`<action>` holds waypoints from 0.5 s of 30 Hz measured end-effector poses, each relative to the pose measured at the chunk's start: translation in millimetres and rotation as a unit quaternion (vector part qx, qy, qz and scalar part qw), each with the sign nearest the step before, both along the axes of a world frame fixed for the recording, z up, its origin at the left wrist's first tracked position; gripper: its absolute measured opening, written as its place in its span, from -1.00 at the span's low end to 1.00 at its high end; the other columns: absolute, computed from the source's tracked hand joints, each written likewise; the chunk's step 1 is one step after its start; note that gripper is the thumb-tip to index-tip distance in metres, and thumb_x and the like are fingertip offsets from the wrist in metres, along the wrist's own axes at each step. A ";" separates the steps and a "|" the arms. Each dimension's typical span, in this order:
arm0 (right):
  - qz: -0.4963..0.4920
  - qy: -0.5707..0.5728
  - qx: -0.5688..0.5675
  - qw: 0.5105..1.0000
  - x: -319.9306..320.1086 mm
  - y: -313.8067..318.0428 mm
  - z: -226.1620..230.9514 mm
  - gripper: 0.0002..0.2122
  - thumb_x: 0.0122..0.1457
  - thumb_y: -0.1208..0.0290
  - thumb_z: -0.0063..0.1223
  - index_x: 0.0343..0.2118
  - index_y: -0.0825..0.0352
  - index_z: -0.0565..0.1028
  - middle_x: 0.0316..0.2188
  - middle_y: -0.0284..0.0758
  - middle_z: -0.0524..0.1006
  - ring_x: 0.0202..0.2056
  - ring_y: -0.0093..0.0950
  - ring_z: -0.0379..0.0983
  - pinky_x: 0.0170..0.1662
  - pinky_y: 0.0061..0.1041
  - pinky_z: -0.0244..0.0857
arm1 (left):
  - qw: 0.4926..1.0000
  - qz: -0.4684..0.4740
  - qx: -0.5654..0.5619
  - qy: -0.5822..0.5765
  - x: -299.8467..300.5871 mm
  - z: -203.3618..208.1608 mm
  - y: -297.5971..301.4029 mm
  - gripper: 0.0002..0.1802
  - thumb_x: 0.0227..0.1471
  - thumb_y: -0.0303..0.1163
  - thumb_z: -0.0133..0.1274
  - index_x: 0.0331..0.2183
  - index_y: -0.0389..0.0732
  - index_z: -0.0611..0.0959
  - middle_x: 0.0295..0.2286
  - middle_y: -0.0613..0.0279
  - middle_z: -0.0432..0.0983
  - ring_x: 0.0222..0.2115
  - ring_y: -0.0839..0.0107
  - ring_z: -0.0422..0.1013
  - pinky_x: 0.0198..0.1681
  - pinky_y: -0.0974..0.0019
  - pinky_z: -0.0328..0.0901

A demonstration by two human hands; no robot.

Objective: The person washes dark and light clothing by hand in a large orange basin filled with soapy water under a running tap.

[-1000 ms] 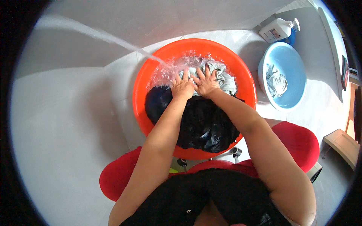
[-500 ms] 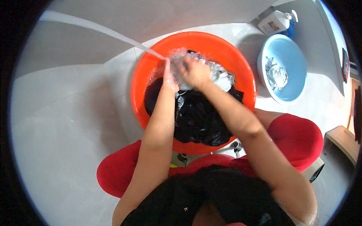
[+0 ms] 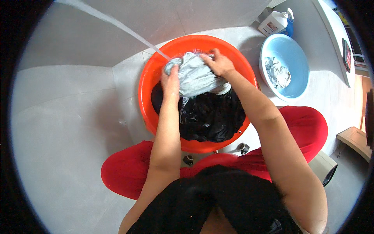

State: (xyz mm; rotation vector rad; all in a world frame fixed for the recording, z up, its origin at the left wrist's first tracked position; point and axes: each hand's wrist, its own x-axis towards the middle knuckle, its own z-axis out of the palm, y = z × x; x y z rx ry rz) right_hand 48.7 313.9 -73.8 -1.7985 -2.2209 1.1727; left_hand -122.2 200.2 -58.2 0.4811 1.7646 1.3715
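Observation:
A wet pale grey garment (image 3: 196, 76) is stretched between my two hands over the orange basin (image 3: 143, 93). My left hand (image 3: 170, 81) grips its left end, thumb on top. At the upper right edge of the cloth, my right hand (image 3: 220, 64) is closed on it, fingers partly hidden. A stream of water (image 3: 128, 30) slants down from the upper left and lands by the garment's left end. Soaked black clothes (image 3: 212, 119) fill the near half of the basin, below the pale cloth.
Right of the orange basin stands a light blue basin (image 3: 304, 72) holding a crumpled whitish cloth (image 3: 278, 75). Behind it are a white pump bottle (image 3: 274, 23) and a blue container (image 3: 288, 29). A phone-like dark device (image 3: 346, 55) lies on the ledge. My red-trousered knees flank the orange basin.
The pale garment has been lifted and spread out between my hands, where it was bunched in the water. My right hand has moved right, away from the left.

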 end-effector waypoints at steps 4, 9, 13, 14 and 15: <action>0.231 -0.133 0.219 0.939 13.0 -46.7 -33.4 -0.31 0.04 -0.27 -0.24 0.20 -0.01 0.11 0.18 -0.18 0.09 0.17 -0.07 0.03 0.03 -0.05 0.16 | 0.912 -0.074 -0.144 0.377 -13.0 -50.4 -11.8 -0.33 0.01 -0.42 -0.06 0.16 0.06 0.18 0.14 -0.12 -0.01 0.08 -0.05 0.13 0.13 0.10 0.06; 0.270 -0.198 0.180 0.925 0.8 -75.5 -79.7 -0.39 0.14 -0.18 -0.34 0.24 -0.10 0.01 0.23 -0.25 0.03 0.17 -0.09 -0.03 -0.05 0.11 0.10 | 0.748 -0.319 -0.352 0.464 24.9 -76.1 8.8 -0.31 0.08 -0.08 -0.17 0.22 0.22 0.02 0.22 -0.04 -0.28 0.18 -0.12 -0.15 0.20 -0.01 -0.09; 0.322 -0.236 0.001 0.917 -24.7 -38.3 -95.7 -0.45 0.15 -0.16 -0.35 0.08 0.08 0.34 0.03 -0.15 0.35 0.03 -0.16 0.26 -0.04 -0.05 0.17 | 0.807 -0.269 -0.305 0.429 2.4 -138.6 34.4 -0.39 0.04 -0.14 -0.17 0.13 -0.10 0.27 0.13 -0.12 0.07 0.11 -0.03 0.09 0.16 -0.02 -0.01; 0.332 -0.249 -0.073 0.907 -27.9 -25.5 -103.5 -0.45 0.15 -0.16 -0.35 0.03 0.12 0.40 -0.03 -0.12 0.42 -0.01 -0.17 0.32 -0.02 -0.08 0.17 | 0.804 -0.271 -0.302 0.434 1.8 -124.9 46.1 -0.40 0.03 -0.14 -0.16 0.11 -0.12 0.30 0.10 -0.11 0.13 0.10 -0.01 0.11 0.16 0.00 0.00; 0.292 -0.155 0.099 0.938 -14.1 -27.3 -135.3 -0.44 0.15 -0.15 -0.35 -0.06 0.19 0.48 -0.13 -0.10 0.48 -0.07 -0.20 0.41 0.05 -0.15 0.16 | 0.799 -0.279 -0.297 0.442 3.6 -102.4 56.6 -0.41 0.02 -0.14 -0.15 0.09 -0.14 0.32 0.07 -0.11 0.19 0.09 0.01 0.13 0.15 0.02 0.01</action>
